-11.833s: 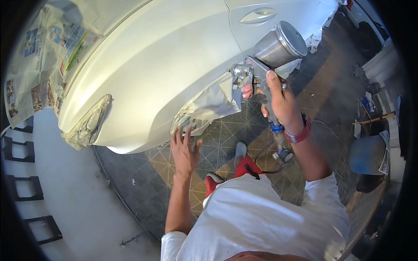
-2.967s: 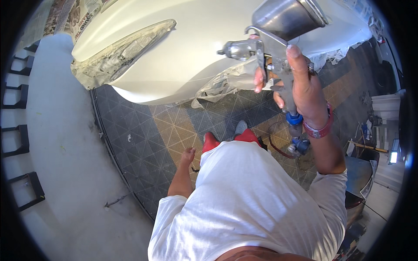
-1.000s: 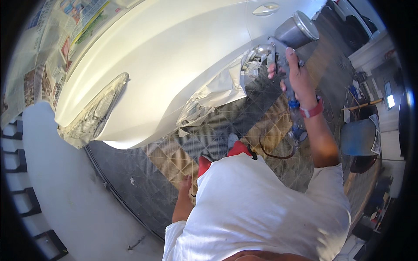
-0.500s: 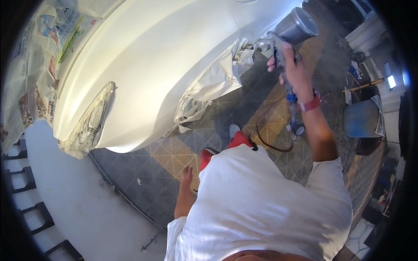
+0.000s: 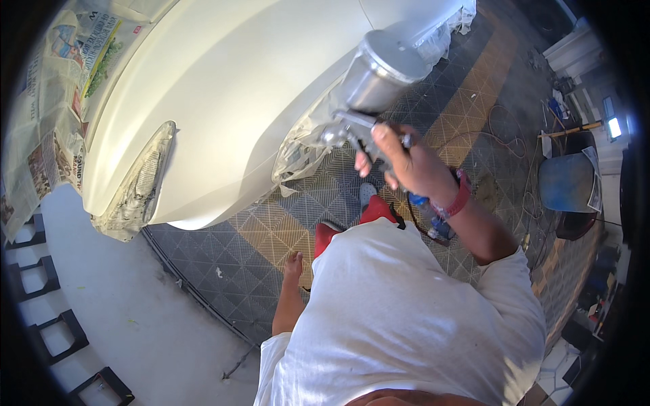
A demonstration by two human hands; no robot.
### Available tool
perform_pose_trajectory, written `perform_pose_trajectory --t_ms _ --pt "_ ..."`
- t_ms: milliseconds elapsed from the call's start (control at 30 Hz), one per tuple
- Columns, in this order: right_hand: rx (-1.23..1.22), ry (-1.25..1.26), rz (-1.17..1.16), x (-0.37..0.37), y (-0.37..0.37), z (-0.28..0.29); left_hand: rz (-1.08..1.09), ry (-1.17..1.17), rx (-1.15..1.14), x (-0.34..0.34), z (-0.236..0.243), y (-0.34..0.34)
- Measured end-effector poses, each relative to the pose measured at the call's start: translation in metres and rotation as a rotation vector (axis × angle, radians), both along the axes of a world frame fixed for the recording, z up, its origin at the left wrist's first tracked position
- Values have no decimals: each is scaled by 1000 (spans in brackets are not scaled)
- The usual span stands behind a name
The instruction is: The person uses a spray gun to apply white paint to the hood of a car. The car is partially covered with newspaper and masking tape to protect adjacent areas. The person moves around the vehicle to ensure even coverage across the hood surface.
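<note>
My right hand [image 5: 416, 166], with a red band round the wrist, is wrapped round a metal spray gun [image 5: 364, 135]. The gun's silver cup [image 5: 376, 78] sits on top, and its nozzle points left at the white car body [image 5: 217, 128]. Between the nozzle and the panel there is a gap. Beneath the grip, a gauge and hose fitting [image 5: 440, 227] are partly hidden by my wrist and forearm. My left hand [image 5: 293, 265] hangs low at my side, seemingly empty, with its fingers loosely apart. Crumpled masking sheet [image 5: 305, 152] covers the wheel area near the gun.
Newspaper [image 5: 57, 122] masks the car at the far left, and a taped-over lamp [image 5: 139, 179] sits on its front corner. Dark and tan floor tiles [image 5: 217, 271] lie underfoot. A thin hose [image 5: 501, 139] trails across them. To the right stands a blue container [image 5: 569, 183].
My right hand has swept the spray gun left and toward me along the car's side, and the cup looks larger. The left hand stays at my side.
</note>
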State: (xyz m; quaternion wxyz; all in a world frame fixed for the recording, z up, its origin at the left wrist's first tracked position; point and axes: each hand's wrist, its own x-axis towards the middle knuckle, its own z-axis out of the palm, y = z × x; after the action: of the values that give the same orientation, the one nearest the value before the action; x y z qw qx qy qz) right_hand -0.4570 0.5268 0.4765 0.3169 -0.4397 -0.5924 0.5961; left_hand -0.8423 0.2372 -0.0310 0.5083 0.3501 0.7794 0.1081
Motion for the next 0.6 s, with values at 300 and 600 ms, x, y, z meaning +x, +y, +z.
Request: perform_pose_trajectory --t_ms 300,600 --pt "121 -146 -460 76 63 -22 31 -9 -42 4 0 11" --pt "153 -257 -774 126 86 -29 30 -5 4 10 15 18"
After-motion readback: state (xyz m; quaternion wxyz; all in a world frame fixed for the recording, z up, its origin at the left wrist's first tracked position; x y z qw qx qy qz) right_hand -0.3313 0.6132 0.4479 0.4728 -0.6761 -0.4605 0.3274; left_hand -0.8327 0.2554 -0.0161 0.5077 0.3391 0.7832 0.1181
